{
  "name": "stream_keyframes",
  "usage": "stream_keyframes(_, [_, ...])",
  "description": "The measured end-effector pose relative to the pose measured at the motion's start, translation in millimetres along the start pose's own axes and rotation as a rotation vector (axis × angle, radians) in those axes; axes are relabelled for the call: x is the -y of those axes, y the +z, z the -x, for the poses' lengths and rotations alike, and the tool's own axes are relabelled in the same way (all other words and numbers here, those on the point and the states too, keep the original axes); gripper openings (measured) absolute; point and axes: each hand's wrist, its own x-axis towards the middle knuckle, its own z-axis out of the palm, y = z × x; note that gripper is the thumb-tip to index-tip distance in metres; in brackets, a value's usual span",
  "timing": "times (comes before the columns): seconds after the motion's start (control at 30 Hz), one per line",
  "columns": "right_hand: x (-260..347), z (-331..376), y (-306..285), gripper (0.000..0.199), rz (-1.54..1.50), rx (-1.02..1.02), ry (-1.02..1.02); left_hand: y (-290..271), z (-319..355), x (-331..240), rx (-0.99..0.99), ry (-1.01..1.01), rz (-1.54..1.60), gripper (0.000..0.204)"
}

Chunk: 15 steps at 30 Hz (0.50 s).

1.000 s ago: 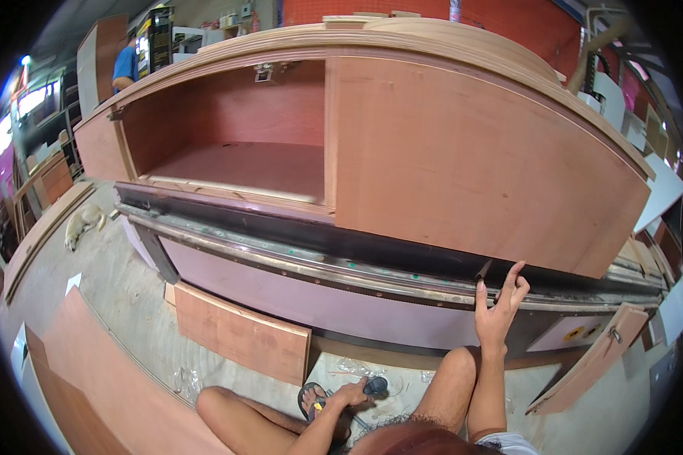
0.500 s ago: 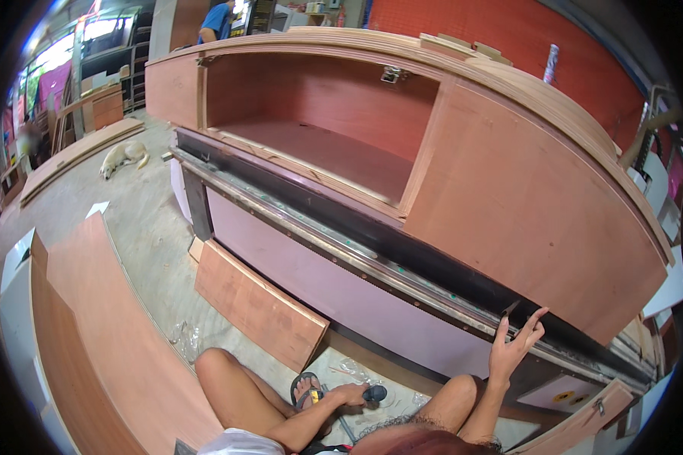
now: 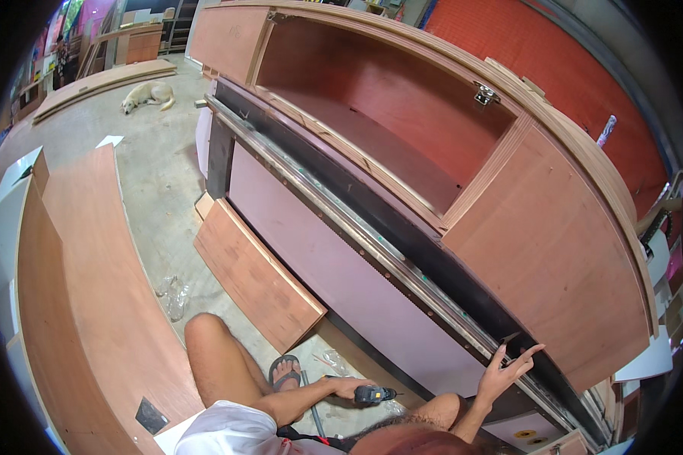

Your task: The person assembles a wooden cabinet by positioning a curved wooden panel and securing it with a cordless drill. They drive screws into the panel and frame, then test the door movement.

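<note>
My left hand [image 3: 344,387] is closed around a cordless drill [image 3: 370,394], black with a small yellow patch, held low between my knees with its thin bit pointing right. Up at the metal rail [image 3: 387,262] of a long machine bed, my right hand [image 3: 501,373] is raised with its fingers apart, thumb and fingertips by the rail's edge. A small pointed metallic shape [image 3: 511,337] shows just beyond those fingertips; whether they touch it, I cannot tell. Over the bed rests a wooden cabinet [image 3: 546,220] with a curved layered edge, an opening and a metal hinge [image 3: 486,93] inside.
A loose plywood panel [image 3: 254,273] leans against the machine's pale side. To my left stands a large curved plywood piece [image 3: 91,288]. Clear plastic scraps [image 3: 176,297] lie on the floor. Farther off, a pale dog [image 3: 148,97] lies near stacked boards [image 3: 102,83].
The view has turned, so the cabinet appears more tilted. The drill in my left hand has swung so its bit now points right. My right hand stays at the rail.
</note>
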Motion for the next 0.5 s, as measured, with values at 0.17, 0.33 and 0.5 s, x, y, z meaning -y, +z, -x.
stream_keyframes(0.17, [-6, 1, 1, 0.087, -0.004, -0.010, 0.019, 4, 11, 14, 0.002, 0.043, 0.005, 0.069])
stream_keyframes(0.33, [11, -1, 11, 0.087, -0.038, -0.038, 0.013, -3, 24, 21, -0.060, 0.064, 0.018, 0.065])
stream_keyframes(0.5, [11, -2, 14, 0.085, 0.016, -0.055, 0.013, -23, 32, 8, -0.052, -0.057, 0.094, 0.069])
